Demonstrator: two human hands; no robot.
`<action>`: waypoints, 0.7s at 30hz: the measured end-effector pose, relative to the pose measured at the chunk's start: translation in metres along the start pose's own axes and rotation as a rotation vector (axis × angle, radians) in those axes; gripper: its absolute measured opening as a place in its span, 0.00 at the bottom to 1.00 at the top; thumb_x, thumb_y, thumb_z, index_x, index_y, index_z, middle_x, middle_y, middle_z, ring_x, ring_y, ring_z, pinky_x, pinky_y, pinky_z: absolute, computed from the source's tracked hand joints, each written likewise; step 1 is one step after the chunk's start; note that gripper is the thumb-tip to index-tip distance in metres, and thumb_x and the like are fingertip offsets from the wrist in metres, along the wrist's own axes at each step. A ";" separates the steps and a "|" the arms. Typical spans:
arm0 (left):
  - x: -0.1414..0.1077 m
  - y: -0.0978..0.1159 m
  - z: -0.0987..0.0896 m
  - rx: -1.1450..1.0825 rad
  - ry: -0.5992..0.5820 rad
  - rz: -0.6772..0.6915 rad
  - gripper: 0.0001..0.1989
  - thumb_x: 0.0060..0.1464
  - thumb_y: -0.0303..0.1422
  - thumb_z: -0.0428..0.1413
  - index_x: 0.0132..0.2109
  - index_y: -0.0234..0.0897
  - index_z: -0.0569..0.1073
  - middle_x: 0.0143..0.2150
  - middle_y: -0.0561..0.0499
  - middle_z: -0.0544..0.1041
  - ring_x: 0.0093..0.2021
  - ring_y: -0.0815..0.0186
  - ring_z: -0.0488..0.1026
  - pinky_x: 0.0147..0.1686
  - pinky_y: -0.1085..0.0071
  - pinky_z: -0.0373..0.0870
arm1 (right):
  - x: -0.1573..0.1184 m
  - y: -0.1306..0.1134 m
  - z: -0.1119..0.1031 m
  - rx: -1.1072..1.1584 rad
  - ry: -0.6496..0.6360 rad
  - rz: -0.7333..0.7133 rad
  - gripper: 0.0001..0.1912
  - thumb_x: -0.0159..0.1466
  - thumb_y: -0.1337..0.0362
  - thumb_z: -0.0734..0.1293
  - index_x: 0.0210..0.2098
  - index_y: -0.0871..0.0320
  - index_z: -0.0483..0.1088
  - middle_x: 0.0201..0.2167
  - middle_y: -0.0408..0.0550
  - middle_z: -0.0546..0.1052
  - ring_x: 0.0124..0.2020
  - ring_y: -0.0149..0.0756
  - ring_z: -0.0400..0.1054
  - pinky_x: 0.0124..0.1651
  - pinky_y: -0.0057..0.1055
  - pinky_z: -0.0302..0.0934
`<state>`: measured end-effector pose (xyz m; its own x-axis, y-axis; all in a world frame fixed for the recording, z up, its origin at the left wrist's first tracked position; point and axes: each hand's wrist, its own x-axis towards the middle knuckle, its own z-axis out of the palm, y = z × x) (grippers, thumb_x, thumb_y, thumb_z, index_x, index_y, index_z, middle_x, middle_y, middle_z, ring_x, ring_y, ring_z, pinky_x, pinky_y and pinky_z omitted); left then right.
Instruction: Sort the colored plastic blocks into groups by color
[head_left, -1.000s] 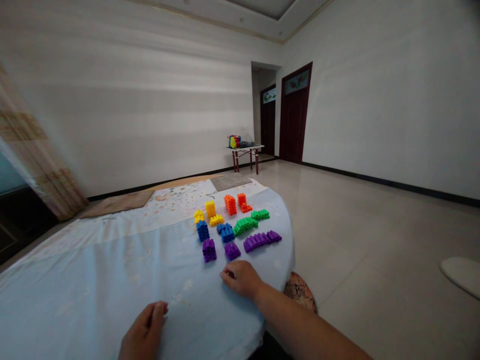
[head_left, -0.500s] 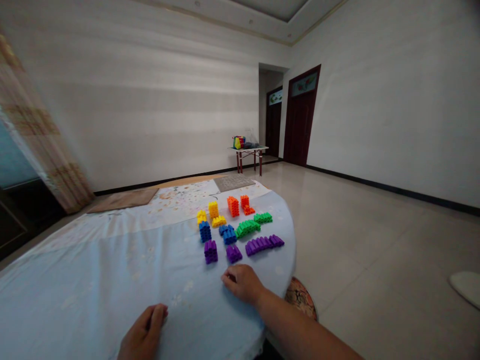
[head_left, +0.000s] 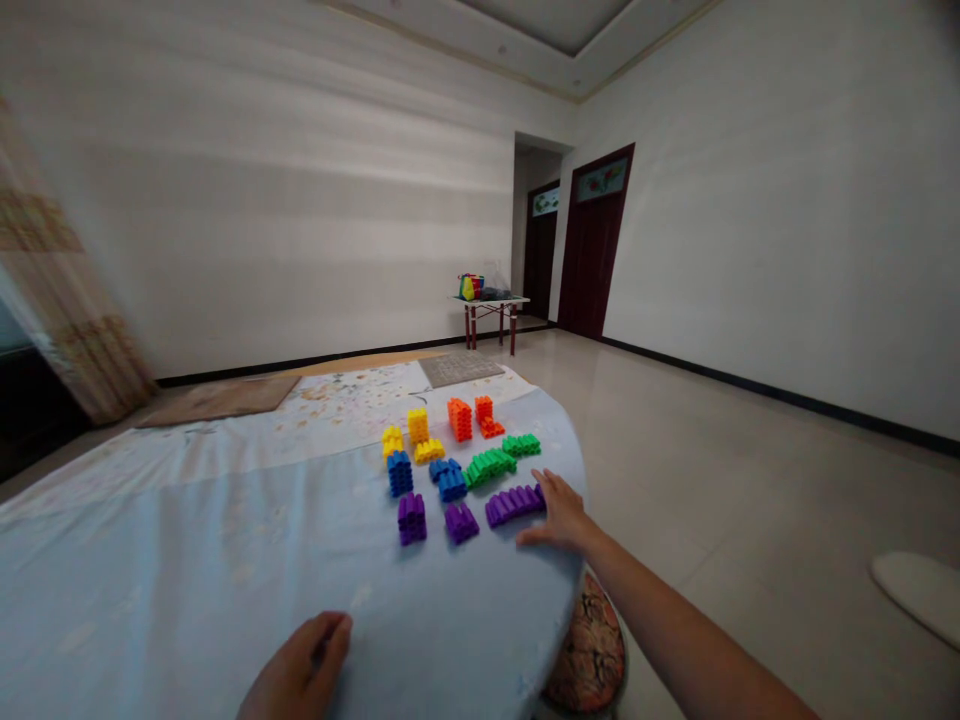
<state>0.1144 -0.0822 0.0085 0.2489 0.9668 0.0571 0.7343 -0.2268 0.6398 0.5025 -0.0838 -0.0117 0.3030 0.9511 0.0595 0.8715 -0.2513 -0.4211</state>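
Head view: right hand (head_left: 564,518), spread wide, straddled the right end of the purple tube row (head_left: 512,507), contact unclear; row's long axis ran crosswise, leftward from it. Left hand (head_left: 298,665) curled well apart, closure unreadable.

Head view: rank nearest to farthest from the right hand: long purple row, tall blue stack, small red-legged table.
1. Long purple row: right end at the right hand.
2. Tall blue stack: well left of the row.
3. Small red-legged table: far in the background.
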 end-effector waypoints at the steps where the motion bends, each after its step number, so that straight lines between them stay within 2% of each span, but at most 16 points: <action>1: 0.004 0.006 0.003 0.000 -0.011 0.053 0.20 0.51 0.50 0.44 0.36 0.42 0.73 0.37 0.49 0.77 0.40 0.61 0.73 0.44 0.65 0.70 | 0.003 -0.006 0.005 -0.009 -0.017 -0.011 0.64 0.35 0.42 0.73 0.64 0.57 0.44 0.65 0.60 0.47 0.64 0.55 0.40 0.60 0.48 0.39; 5: 0.024 0.028 0.020 0.051 0.006 0.268 0.18 0.53 0.46 0.46 0.41 0.42 0.74 0.43 0.47 0.75 0.45 0.60 0.72 0.49 0.60 0.68 | 0.015 -0.042 0.018 -0.003 -0.020 -0.104 0.65 0.33 0.41 0.73 0.64 0.56 0.45 0.64 0.61 0.48 0.63 0.55 0.42 0.59 0.48 0.40; 9: 0.047 0.032 0.035 0.110 0.078 0.364 0.17 0.53 0.43 0.48 0.45 0.42 0.74 0.47 0.45 0.73 0.48 0.60 0.70 0.50 0.58 0.68 | 0.031 -0.080 0.029 0.029 -0.006 -0.144 0.61 0.35 0.42 0.73 0.63 0.55 0.49 0.63 0.60 0.52 0.62 0.56 0.44 0.58 0.50 0.42; 14: 0.067 0.010 0.053 0.169 0.261 0.432 0.18 0.52 0.43 0.51 0.46 0.41 0.74 0.48 0.42 0.73 0.48 0.58 0.71 0.48 0.59 0.71 | 0.055 -0.144 0.052 0.135 0.032 -0.169 0.51 0.43 0.42 0.70 0.60 0.57 0.54 0.61 0.60 0.56 0.61 0.56 0.47 0.57 0.50 0.44; 17: 0.075 -0.008 0.062 0.194 0.369 0.441 0.18 0.51 0.43 0.51 0.46 0.40 0.74 0.49 0.41 0.72 0.49 0.57 0.71 0.47 0.58 0.72 | 0.065 -0.187 0.067 0.237 -0.013 -0.171 0.50 0.46 0.43 0.69 0.61 0.59 0.52 0.61 0.61 0.55 0.61 0.56 0.46 0.58 0.52 0.44; 19: 0.078 -0.017 0.064 0.201 0.418 0.420 0.19 0.51 0.44 0.51 0.45 0.40 0.75 0.49 0.40 0.72 0.49 0.56 0.71 0.46 0.57 0.72 | 0.070 -0.206 0.070 0.329 -0.091 -0.283 0.50 0.47 0.44 0.69 0.62 0.61 0.51 0.62 0.62 0.54 0.62 0.54 0.46 0.58 0.49 0.45; 21: 0.080 -0.023 0.064 0.203 0.444 0.393 0.20 0.51 0.45 0.51 0.45 0.39 0.75 0.48 0.40 0.73 0.48 0.55 0.72 0.44 0.57 0.73 | 0.077 -0.210 0.063 0.438 -0.120 -0.462 0.45 0.49 0.46 0.69 0.60 0.61 0.55 0.60 0.60 0.58 0.61 0.49 0.51 0.58 0.43 0.49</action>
<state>0.1579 -0.0067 -0.0507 0.2711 0.7532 0.5994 0.7570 -0.5514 0.3506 0.3189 0.0537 0.0243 -0.1327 0.9635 0.2323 0.6564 0.2611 -0.7078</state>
